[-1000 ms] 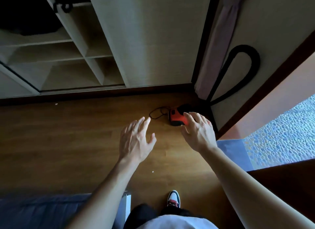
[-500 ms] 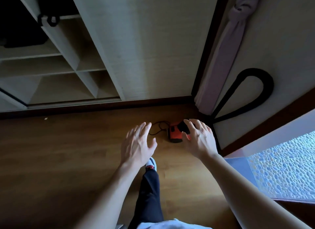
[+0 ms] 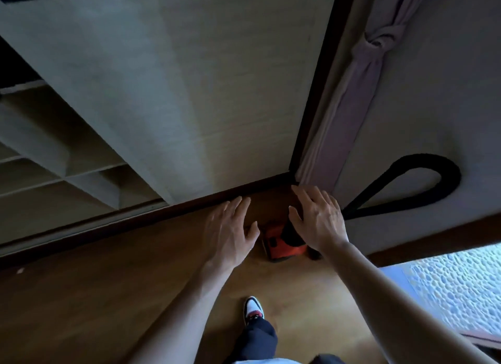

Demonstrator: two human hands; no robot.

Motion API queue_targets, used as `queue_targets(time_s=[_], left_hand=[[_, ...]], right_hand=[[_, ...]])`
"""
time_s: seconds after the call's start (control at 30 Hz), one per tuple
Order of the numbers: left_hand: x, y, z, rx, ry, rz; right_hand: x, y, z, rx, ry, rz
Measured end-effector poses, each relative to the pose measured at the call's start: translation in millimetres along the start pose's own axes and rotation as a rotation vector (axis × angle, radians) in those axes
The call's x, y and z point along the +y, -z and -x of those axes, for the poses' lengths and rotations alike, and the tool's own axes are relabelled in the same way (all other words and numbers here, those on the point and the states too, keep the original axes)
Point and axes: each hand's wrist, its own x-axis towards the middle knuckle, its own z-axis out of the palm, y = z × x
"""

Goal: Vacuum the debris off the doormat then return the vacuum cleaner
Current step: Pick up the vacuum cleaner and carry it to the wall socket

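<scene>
Left hand point(image 3: 230, 233) and right hand point(image 3: 317, 222) spread, empty, over vacuum cleaner point(image 3: 282, 245) at twelve o'clock; judged rigid, light; grip its top.

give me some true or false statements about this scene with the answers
1. The left hand and right hand are open, holding nothing. True.
2. The vacuum stands on the wood floor. True.
3. The vacuum is blue. False: it is red.
4. The hose forms a loop beside the knotted curtain. True.
5. One hand grips the hose. False: neither touches it.
</scene>
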Motion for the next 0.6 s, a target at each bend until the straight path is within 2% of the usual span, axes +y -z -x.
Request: queue_targets(time_s=[0.27,0.6], left_hand=[[17,-19,-54,-0.079,-0.176,0.017],[68,-44,-65,-0.141,-0.318,0.002]], right_hand=[[22,0,-3,0.012,-0.154,0.057],[90,11,36,0.092,-0.413,0.006]])
